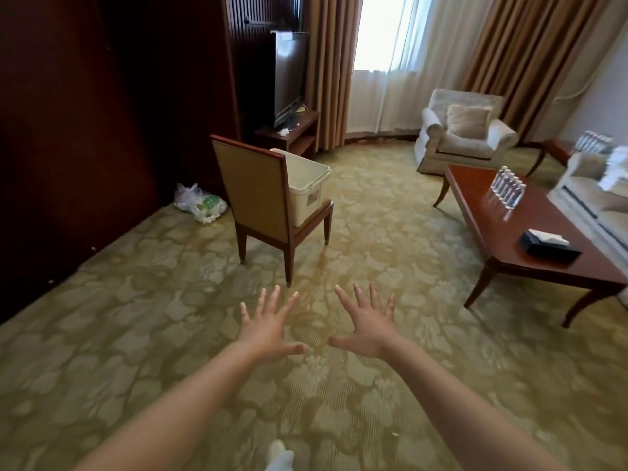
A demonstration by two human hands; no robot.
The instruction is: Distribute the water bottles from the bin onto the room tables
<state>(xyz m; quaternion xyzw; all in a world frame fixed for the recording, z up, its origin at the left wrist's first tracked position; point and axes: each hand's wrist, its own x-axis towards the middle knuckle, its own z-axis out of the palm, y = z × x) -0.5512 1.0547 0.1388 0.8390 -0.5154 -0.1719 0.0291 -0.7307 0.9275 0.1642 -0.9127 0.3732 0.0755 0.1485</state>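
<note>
Near and low, left hand (268,329) and right hand (368,326), fingers spread wide, holding nothing. Far right on the bench (530,239), a row of water bottles (508,190), well apart from the bin (307,188) on the chair (258,195) at left. Likely light, hard, a bit slippery; best to grab round the middle.

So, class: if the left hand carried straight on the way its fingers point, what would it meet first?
Probably the wooden chair that carries the white bin. The left hand points forward over bare carpet toward it; nothing shows between, though depth is hard to judge.
</note>
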